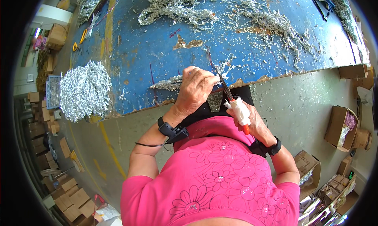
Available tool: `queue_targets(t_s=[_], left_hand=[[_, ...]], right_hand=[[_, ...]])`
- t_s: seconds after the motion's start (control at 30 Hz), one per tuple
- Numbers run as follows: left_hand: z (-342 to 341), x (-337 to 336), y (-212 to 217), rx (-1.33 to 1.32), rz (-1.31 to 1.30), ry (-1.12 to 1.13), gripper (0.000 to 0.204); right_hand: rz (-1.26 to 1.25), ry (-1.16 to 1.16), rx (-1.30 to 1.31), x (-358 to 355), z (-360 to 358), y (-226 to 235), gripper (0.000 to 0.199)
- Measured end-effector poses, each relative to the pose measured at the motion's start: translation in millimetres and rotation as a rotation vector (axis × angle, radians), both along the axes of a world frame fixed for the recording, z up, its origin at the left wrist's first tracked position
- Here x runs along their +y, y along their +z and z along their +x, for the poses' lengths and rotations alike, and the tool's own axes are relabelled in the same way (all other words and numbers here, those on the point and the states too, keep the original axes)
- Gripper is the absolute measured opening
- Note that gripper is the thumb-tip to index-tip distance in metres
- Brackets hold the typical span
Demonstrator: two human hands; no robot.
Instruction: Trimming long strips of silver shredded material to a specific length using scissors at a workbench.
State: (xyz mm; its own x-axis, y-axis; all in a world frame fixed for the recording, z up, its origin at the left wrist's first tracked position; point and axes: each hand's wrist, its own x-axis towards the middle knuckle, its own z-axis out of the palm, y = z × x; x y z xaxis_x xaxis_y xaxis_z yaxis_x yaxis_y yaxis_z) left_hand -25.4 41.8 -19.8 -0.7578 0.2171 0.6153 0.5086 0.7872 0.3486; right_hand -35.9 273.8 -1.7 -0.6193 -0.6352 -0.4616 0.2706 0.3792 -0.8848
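1. Head view: the left hand [195,88] is closed in a pinch on a thin silvery strand [170,83] at the near edge of the worktop [157,48], fingertips meeting just beside the blades.
2. The right hand [248,117] is wrapped around snips [232,100] with an orange handle; a white wrap covers part of the grip. The dark blades point up toward the left fingertips and touch or nearly touch the strand; whether they are open or closed is too small to tell.
3. The step in hand looks like trimming the strand. As I judge it, the next move calls for holding the strand taut and steady with the blades set square across it, fingertips kept clear.
4. A black tray or pad [240,93] sits at the worktop edge under the hands, against the pink shirt [212,174].
5. Further out, a heap [84,90] of silvery pieces lies at the left corner of the blue worktop, with looser tangles [177,7] across the far side and a yellow-handled tool [80,39] well apart.
6. Cardboard boxes [340,125] stand on the floor to both sides.
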Motion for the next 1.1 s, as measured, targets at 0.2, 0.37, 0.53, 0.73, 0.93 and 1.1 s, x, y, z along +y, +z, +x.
queue_targets(t_s=[0.2,0.37,0.53,0.73,0.93,1.1], left_hand=[[-2.3,-3.8,9.2,-0.053,0.129,0.02,0.031],[2.5,-14.5,10.0,-0.302,0.741,0.132,0.017],[-3.5,-28.7,19.8,-0.541,1.119,0.101,0.014],[-1.1,-22.7,18.3,-0.508,1.079,0.12,0.017],[-0.5,-22.9,23.5,-0.567,0.918,0.063,0.021],[3.9,-25.5,39.2,-0.661,0.729,0.022,0.025]], right_hand=[[-0.039,0.149,0.131,12.2,-8.8,-19.5,0.021],[-0.159,0.225,0.09,18.8,-3.4,-31.9,0.027],[-0.017,0.242,0.178,7.8,-1.2,-8.6,0.026],[0.011,0.254,0.166,0.7,-3.7,-2.4,0.031],[0.012,0.112,0.387,-12.5,-2.6,29.5,0.062],[0.068,0.136,0.509,-19.8,-2.6,37.1,0.07]])
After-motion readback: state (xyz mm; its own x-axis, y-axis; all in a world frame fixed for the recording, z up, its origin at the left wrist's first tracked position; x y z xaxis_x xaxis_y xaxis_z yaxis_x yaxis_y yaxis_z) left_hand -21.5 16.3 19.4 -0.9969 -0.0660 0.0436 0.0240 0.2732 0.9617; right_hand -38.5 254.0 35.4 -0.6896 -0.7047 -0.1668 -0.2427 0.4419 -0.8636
